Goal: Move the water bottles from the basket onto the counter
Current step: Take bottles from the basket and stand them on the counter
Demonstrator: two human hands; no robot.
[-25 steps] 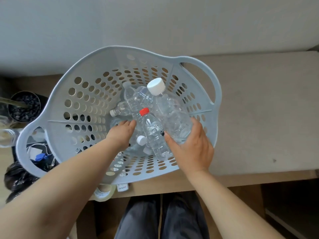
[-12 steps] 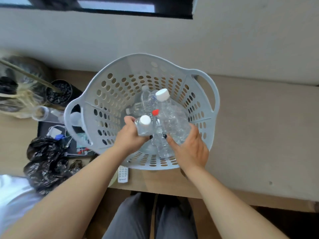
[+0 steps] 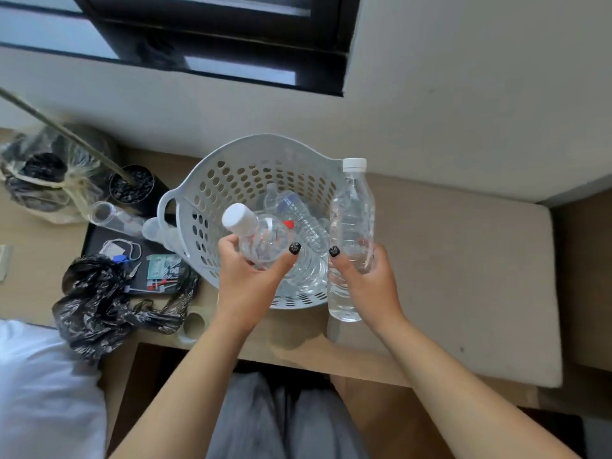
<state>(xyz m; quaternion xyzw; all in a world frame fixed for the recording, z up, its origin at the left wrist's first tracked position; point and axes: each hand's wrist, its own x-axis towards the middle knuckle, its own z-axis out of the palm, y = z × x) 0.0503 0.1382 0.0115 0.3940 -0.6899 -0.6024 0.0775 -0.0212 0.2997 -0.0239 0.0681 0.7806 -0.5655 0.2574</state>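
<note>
A plain pale wall (image 3: pixel 463 94) rose behind a light wooden desk (image 3: pixel 33 246). A dark-framed window (image 3: pixel 212 38) occupied the upper left and admitted daylight. A beige counter surface (image 3: pixel 463 276) extended to the right.

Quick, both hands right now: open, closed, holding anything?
Left hand: closed around a short white-capped bottle, held above the basket.
Right hand: closed around a tall white-capped bottle, upright beside the basket.
</note>
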